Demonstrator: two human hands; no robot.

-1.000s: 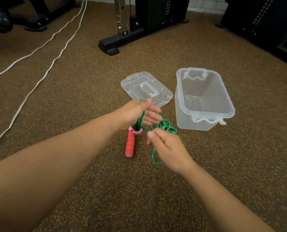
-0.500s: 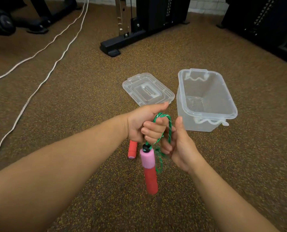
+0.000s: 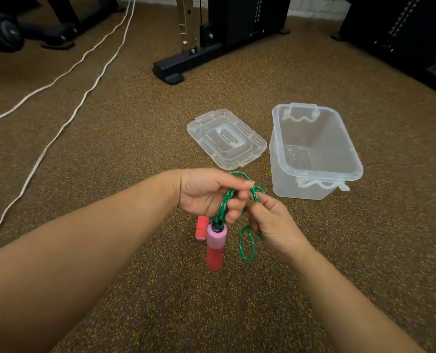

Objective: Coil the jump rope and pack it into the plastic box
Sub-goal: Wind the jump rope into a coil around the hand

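Since a moment ago your right hand [image 3: 275, 225] has slid down the rope [image 3: 247, 240], pinching a strand, while your left hand [image 3: 206, 192] grips the loops, one handle [image 3: 215, 247] dangling. Loose loops could slip and tangle before reaching the box [image 3: 313, 179] beside the lid [image 3: 225, 138].

right hand [image 3: 275, 225] lower on rope [image 3: 247, 243], loop now hanging
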